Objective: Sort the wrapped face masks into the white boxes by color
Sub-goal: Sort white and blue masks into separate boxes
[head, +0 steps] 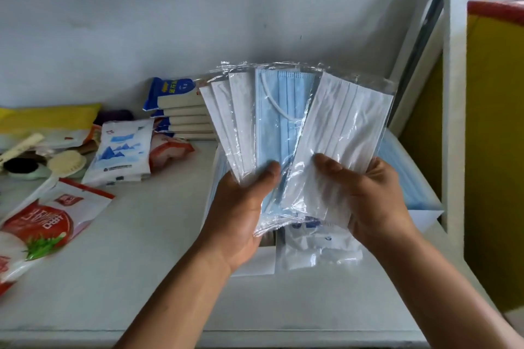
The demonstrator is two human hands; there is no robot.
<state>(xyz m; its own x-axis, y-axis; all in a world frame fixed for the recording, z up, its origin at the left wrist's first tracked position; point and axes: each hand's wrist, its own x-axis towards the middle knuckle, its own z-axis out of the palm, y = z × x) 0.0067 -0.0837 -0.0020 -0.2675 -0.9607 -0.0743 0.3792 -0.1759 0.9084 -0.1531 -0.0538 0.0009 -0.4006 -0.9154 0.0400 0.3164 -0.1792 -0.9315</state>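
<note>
A fan of clear-wrapped face masks is held up over the white boxes. My left hand [241, 207] grips the lower ends of several white masks [235, 122] and a blue mask [279, 127]. My right hand [371, 198] pinches one white mask [343, 133] at the right end of the fan, thumb on its front. Below the hands, a white box [255, 263] holds wrapped white masks [320, 246]. To the right, another white box [425, 215] holds blue masks [402, 167]. The fan hides most of both boxes.
A stack of blue-and-white tissue packs [178, 105] stands at the wall. Wet-wipe packs [122, 150], red-and-white food bags [42, 224], a brush [65, 164] and a yellow pack [48, 117] crowd the left of the white table [141, 263]. A yellow board [496, 150] stands at right.
</note>
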